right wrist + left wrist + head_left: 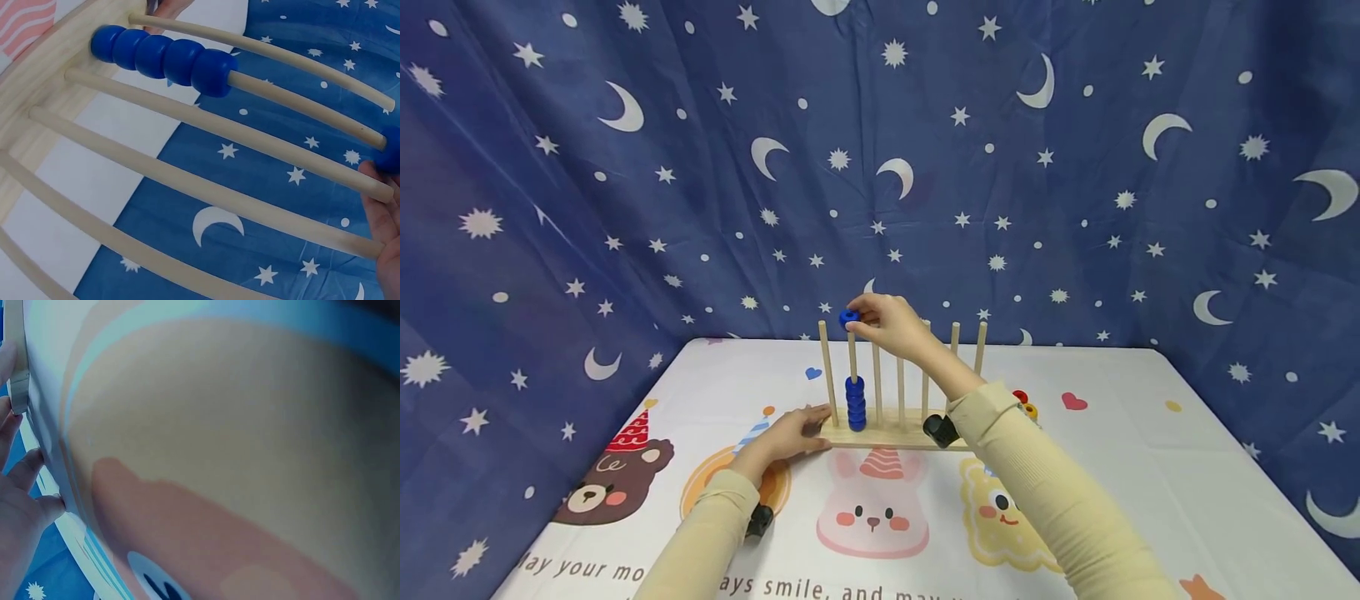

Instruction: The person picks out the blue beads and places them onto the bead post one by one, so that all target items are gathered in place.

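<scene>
A wooden peg stand with a row of upright pegs stands on the table. The second peg from the left carries a stack of several blue beads. Thumb and fingers of my right hand pinch another blue bead right at the top of that same peg. In the right wrist view this held bead overlaps the peg's tip. My left hand holds the left end of the stand's base, with some fingers spread onto the cloth in the left wrist view.
Red and yellow beads lie right of the stand, partly hidden by my right sleeve. The other pegs, such as the leftmost peg, rise bare. A white printed tablecloth covers the table, and a blue starry curtain hangs behind.
</scene>
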Motion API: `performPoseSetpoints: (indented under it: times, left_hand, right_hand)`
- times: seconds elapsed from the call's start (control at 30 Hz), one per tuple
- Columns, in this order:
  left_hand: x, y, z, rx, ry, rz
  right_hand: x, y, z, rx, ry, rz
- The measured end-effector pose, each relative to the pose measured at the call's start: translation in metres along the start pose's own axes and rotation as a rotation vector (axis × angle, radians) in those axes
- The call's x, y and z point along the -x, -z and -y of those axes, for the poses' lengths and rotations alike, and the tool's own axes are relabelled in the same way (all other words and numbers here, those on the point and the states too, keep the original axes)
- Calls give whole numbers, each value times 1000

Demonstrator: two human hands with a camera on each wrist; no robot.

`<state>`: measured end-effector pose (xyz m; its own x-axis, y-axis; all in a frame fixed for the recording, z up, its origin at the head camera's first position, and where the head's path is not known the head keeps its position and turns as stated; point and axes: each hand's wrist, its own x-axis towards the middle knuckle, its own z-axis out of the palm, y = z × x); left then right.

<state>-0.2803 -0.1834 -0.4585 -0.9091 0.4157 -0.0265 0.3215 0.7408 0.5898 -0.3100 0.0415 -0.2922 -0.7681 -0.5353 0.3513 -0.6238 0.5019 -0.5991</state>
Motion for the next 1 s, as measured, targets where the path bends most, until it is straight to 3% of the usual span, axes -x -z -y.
performPoseSetpoints:
  times: [0.3,0.63,0.83,1.0]
  left_hand:
    - [1,2,3,-6,-5,6]
    - [-3,1,0,-49,-72,-1]
    - [-3,-1,3,-57,-78,3]
    - [-2,0,3,-31,-66,-8]
  right_hand:
    - [0,0,2,4,-9,11]
    - [1,5,-1,-83,-14,8]
    - [4,6,-3,-133,-16,18]
    - [8,9,-4,-246,6,-20]
